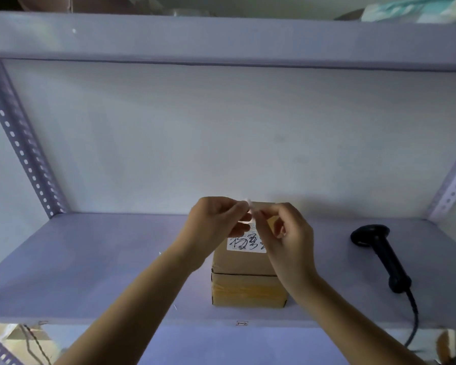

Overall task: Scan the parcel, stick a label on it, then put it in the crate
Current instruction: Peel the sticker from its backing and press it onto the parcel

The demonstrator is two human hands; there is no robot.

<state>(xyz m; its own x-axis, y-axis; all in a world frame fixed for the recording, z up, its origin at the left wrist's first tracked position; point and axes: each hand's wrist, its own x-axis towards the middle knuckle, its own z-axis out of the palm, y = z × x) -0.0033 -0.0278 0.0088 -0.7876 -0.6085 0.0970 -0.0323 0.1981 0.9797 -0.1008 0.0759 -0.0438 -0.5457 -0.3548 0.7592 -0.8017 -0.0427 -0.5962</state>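
The parcel (pixel 248 275), a brown cardboard box taped along its seam, sits upright just below and behind my hands, a white sticker with black handwriting on its top. The label (pixel 251 209), a small white strip, is pinched between my fingertips above it.

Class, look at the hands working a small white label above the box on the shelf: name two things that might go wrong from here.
1. Both hands, left hand and right hand, pinch the small label; it might curl and stick to itself.
2. The cardboard box already carries a handwritten sticker; the new label might cover it.
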